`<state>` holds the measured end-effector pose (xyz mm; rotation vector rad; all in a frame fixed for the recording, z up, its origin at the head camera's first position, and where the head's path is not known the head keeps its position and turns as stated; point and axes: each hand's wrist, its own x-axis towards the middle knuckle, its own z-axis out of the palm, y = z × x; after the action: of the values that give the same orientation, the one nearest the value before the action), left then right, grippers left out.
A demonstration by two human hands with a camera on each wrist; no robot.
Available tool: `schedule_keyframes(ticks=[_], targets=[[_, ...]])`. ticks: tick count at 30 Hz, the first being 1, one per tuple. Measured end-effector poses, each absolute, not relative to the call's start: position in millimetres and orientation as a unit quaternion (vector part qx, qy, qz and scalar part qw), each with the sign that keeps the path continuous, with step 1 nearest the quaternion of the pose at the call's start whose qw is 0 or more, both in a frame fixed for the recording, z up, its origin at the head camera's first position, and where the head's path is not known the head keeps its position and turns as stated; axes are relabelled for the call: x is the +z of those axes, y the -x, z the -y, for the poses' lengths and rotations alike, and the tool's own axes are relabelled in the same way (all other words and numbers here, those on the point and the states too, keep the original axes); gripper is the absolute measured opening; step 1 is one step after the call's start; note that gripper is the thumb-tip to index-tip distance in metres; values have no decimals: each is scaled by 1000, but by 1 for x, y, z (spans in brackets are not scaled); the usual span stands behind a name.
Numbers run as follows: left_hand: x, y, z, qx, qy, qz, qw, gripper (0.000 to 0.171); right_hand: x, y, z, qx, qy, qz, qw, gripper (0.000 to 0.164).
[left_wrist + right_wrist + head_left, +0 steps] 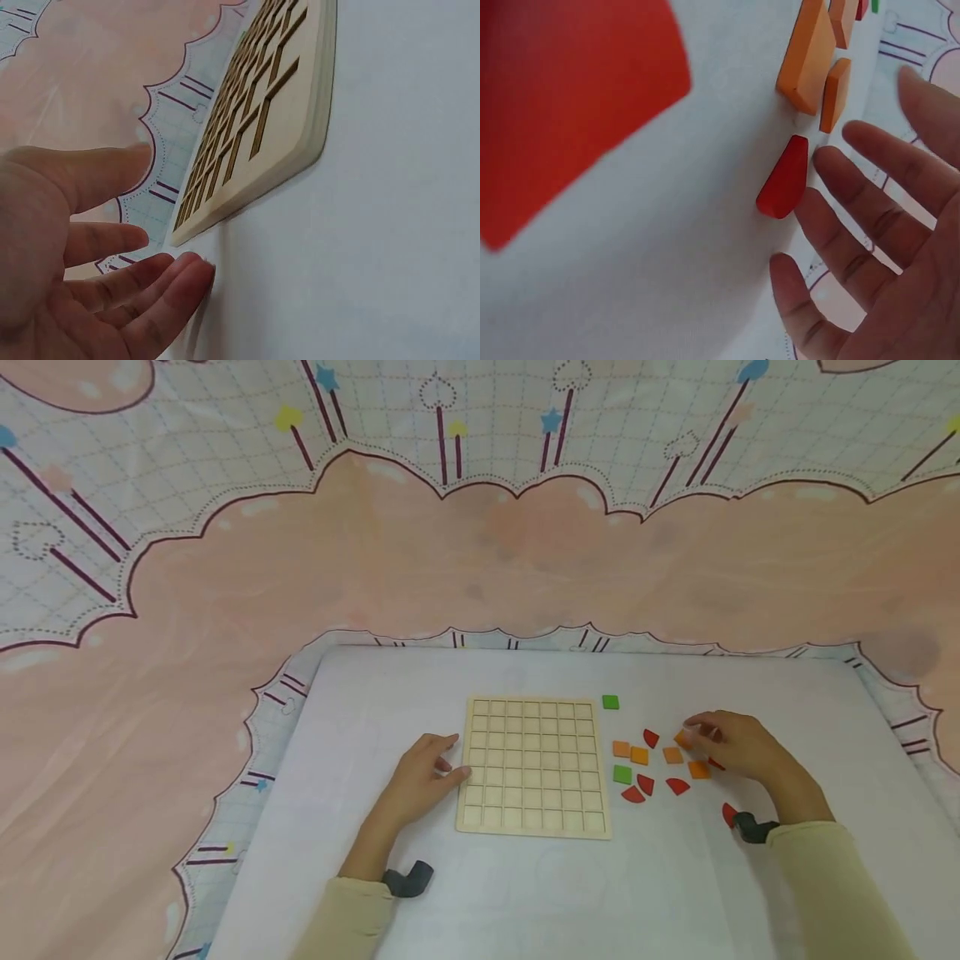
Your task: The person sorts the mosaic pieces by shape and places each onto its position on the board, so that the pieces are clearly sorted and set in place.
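My left hand (426, 779) is beside the left edge of a square wooden grid board (534, 768), thumb overlapping its rim in the head view. In the left wrist view, its relaxed fingers (169, 300) lie just off the board's corner (300, 150). To the right of the board, my right hand (731, 742) reaches over the scattered tiles, fingertips at an orange square tile (681, 739). The right wrist view shows its fingers (862, 214) extended and spread, holding nothing, close by a red fan-shaped piece (786, 180) and an orange tile (835, 95).
Between board and right hand lie several orange squares (639, 755), red fan-shaped pieces (677, 786) and two green squares (622, 774). Another red piece (729, 814) sits near the right wrist. The white tabletop (525, 893) is bordered by a patterned pink cloth (525, 577).
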<state>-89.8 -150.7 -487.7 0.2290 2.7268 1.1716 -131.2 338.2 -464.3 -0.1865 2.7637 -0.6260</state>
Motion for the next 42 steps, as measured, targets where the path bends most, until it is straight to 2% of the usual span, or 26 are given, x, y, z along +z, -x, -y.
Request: schedule_keyframes(ticks=[11, 15, 22, 27, 35, 42], targets=[[-492, 90, 143, 432, -50, -894, 106, 59, -469, 137, -333, -231, 93, -956, 154, 36], [-491, 91, 143, 421, -78, -898, 105, 62, -468, 140, -332, -235, 90, -954, 161, 31], [-493, 101, 148, 310, -136, -939, 65, 59, -470, 142, -331, -243, 70, -952, 172, 30], [-498, 111, 156, 280, -174, -941, 74, 63, -469, 141, -329, -265, 61, -949, 161, 29], [-511, 123, 168, 254, -207, -942, 67, 72, -459, 139, -300, -326, 42, -936, 128, 23], [-516, 125, 171, 268, -209, -938, 64, 72, -452, 142, -260, -452, 38, -878, 152, 20]])
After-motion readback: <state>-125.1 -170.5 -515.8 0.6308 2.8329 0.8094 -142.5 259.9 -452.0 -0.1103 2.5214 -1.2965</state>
